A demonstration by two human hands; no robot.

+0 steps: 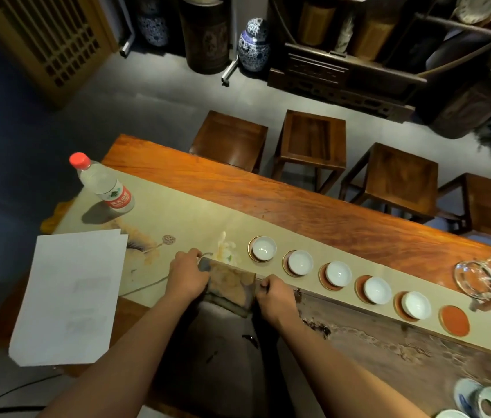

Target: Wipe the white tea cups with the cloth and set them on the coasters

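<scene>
Five white tea cups (338, 273), smooth glazed bowls, sit in a row on round orange coasters (327, 283) along the pale runner (183, 212); a sixth coaster (454, 321) at the right end lies bare, so one cup seems left. The left hand (187, 276) and right hand (276, 297) hold the mottled brown cloth (230, 286) stretched between them, fingers curled on its edges, near the first cup, over the glossy wooden surface (313, 203).

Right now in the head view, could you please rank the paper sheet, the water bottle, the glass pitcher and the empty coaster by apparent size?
1. paper sheet
2. water bottle
3. glass pitcher, near the bottle's size, so that order is unsure
4. empty coaster
</scene>
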